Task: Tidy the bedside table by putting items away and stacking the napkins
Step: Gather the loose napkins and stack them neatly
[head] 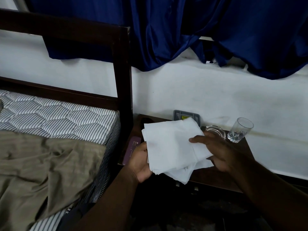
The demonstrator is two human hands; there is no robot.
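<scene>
White napkins [170, 144], several loosely layered, hang above the dark wooden bedside table [215, 179]. My left hand [140, 162] grips their left edge from below. My right hand [215, 150] pinches their right side, thumb on top. A purple flat case [131, 150] lies at the table's left edge, partly hidden by my left hand. The napkins hide most of the tabletop.
A glass ashtray [216, 130] and a clear drinking glass [240, 129] stand at the table's back right. A grey holder [185, 116] leans against the white wall behind the napkins. The bed with its striped mattress [55, 120] and dark frame post [123, 87] lies left. Blue curtain [183, 30] hangs above.
</scene>
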